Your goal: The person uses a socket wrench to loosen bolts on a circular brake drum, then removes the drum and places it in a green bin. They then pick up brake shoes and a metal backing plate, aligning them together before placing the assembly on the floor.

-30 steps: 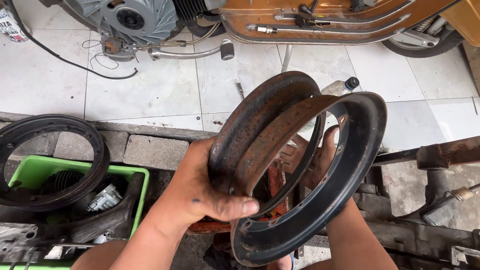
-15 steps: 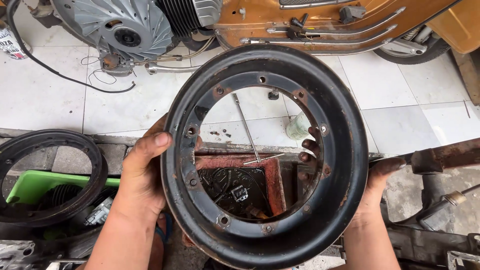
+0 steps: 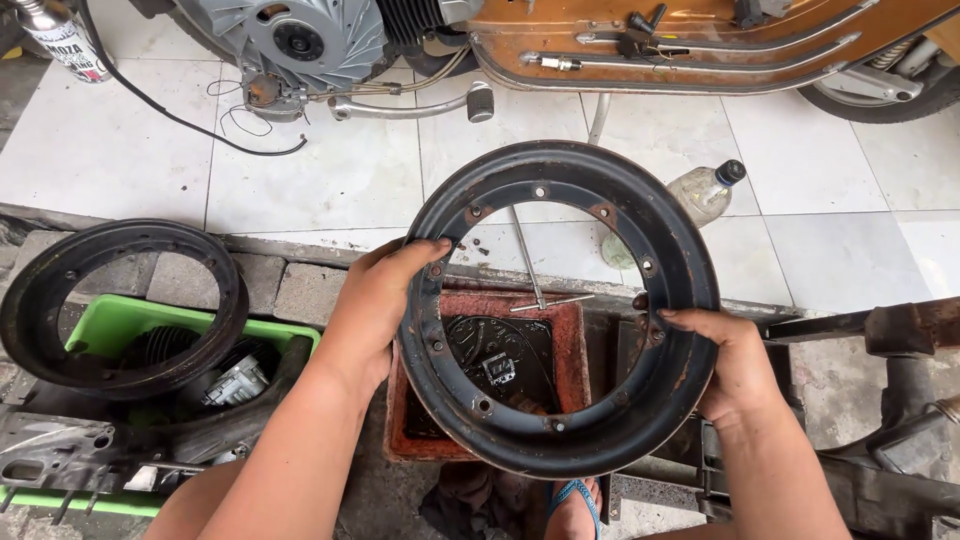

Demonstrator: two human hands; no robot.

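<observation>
Rim half is pinched at both edges by left hand and right hand; slippage on rust could drop it onto the red tray.

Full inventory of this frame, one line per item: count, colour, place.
wheel rim half: 1, black with rust, centre, held up facing the camera
second rim half: 1, black, left, over the crate
plastic crate: 1, green, lower left, holding parts
rusty tray: 1, red-brown, seen through the held rim
T-handle wrench: 1, metal, on the tiles
bottle: 1, clear with black cap, lying on the tiles
scooter: 1, orange-brown, top
spray can: 1, top left
hands: left hand and right hand grip the rim's sides
</observation>
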